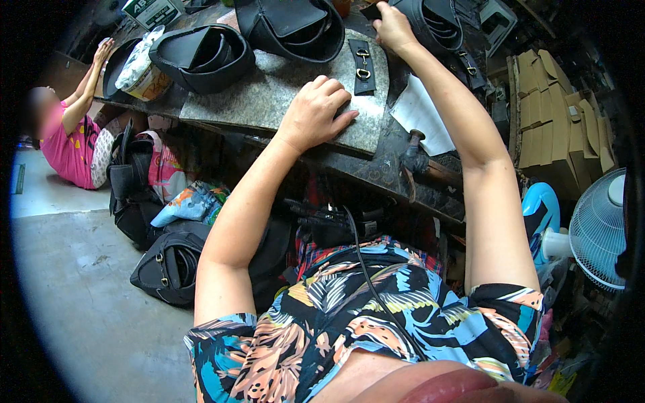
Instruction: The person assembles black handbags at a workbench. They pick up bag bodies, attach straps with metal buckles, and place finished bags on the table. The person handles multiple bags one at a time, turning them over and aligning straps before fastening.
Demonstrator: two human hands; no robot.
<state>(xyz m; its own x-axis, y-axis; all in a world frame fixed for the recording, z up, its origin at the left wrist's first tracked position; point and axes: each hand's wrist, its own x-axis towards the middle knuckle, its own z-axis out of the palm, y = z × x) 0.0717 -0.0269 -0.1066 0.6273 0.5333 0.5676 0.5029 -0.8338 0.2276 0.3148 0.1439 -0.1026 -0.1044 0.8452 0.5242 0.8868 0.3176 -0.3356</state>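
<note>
My left hand (318,113) rests on a grey stone slab (269,101), its fingers loosely bent, the thumb apart and nothing held. Just beyond its fingertips lies a short black strap (363,86) with a gold horsebit-style buckle, flat on the slab. At the far edge of the bench my right hand (395,28) pinches a small black piece (370,11), seemingly leather; only part of it shows. Beside that hand are black bag-like leather pieces (430,23), rolled one inside another, and another buckled strap (468,66) hangs nearby.
More curved black leather pieces (201,57) stand along the slab's far side, beside a plastic tub (148,77). A hammer (423,164) and white paper (420,114) lie right of the slab. Cardboard pieces (554,121) and a fan (598,225) stand right; another person (74,141) sits far left.
</note>
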